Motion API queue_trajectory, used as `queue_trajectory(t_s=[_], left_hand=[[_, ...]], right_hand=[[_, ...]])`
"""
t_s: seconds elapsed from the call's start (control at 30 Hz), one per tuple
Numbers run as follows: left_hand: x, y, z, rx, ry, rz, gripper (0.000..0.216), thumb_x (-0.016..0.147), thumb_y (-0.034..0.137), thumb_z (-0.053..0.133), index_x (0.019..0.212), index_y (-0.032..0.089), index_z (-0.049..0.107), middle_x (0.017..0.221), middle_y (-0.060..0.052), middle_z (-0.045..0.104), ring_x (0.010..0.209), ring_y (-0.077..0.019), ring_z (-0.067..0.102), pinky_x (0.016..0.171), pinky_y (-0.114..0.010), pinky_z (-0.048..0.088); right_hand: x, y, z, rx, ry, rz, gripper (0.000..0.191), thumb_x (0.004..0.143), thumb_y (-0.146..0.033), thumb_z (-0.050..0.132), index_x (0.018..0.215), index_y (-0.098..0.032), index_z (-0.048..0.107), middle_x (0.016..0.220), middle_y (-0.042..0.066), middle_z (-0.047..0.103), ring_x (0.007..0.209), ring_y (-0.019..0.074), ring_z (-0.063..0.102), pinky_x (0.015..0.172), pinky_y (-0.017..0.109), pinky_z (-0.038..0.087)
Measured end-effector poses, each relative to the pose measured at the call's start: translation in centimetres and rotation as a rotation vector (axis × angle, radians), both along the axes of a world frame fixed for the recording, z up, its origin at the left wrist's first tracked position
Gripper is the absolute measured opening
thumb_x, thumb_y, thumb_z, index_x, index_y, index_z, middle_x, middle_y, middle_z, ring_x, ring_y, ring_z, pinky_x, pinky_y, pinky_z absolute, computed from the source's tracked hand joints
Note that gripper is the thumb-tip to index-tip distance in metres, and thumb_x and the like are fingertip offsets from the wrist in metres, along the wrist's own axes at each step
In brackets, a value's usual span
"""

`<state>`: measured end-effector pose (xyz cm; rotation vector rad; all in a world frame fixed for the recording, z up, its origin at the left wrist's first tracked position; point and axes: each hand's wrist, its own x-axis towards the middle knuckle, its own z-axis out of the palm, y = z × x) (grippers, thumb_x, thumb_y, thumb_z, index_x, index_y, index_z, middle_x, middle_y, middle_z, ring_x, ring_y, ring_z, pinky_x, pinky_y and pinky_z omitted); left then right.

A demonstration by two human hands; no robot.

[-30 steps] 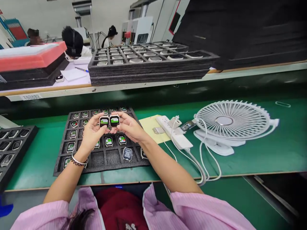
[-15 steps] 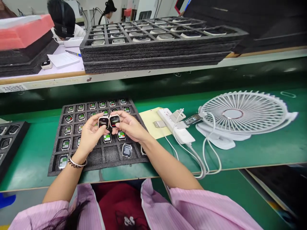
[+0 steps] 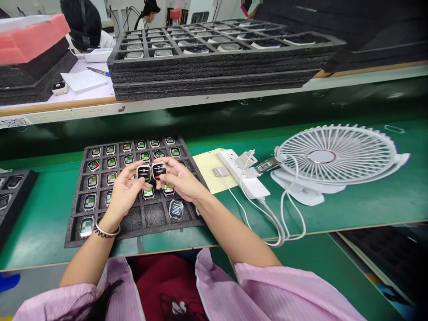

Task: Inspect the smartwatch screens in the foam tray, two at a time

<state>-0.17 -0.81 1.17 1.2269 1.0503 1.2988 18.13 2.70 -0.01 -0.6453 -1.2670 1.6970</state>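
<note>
My left hand is closed on a smartwatch body without straps, its thumb over the lower part of the lit screen. Beside it, my right hand grips a second strapless smartwatch, thumb at the lower edge of its screen, where a red patch shows. The two watches are side by side, faces up toward me. Below them lies a dark foam tray with watches in many compartments, most screens showing green and white blocks. One watch in the front row shows lines of text.
To the right are a white power strip with plugs and cables on yellow paper, and a white fan. Another foam tray is at left. Stacked trays stand on the shelf above. Two people are beyond it.
The whole view has shifted slightly. Both hands keep hold of their watches over the tray; the screens now show different content, with a red patch on the right one.
</note>
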Motion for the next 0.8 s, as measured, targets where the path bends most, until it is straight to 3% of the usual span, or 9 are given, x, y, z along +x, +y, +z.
queue_trajectory(t_s=[0.27,0.47,0.8], left_hand=[[-0.4,-0.3,-0.1,-0.047,-0.027,0.084,0.049,0.081,0.031,0.074,0.126,0.019,0.059,0.111,-0.008,0.069,0.067,-0.0138,0.072,0.064,-0.026,0.062],[-0.4,-0.6,0.1,-0.137,-0.082,0.088,0.048,0.085,0.041,0.07,0.127,0.019,0.061,0.09,-0.004,0.069,0.066,-0.0182,0.074,0.061,-0.029,0.063],[-0.2,-0.9,0.2,-0.162,-0.112,0.066,0.042,0.084,0.041,0.072,0.119,0.019,0.067,0.086,-0.003,0.072,0.064,-0.0204,0.074,0.06,-0.032,0.064]], right_hand=[[1.9,0.0,0.4,-0.183,0.073,-0.056,0.044,0.082,-0.026,0.069,0.123,-0.021,0.053,0.101,0.005,0.073,0.068,0.0158,0.069,0.061,0.026,0.052],[2.4,-0.5,0.1,-0.15,0.037,-0.087,0.038,0.085,-0.029,0.071,0.118,-0.022,0.054,0.099,0.005,0.072,0.065,0.0156,0.067,0.059,0.028,0.052],[1.6,-1.4,-0.4,-0.062,-0.001,-0.092,0.036,0.083,-0.026,0.073,0.112,-0.022,0.053,0.103,0.005,0.069,0.065,0.014,0.067,0.059,0.027,0.05]])
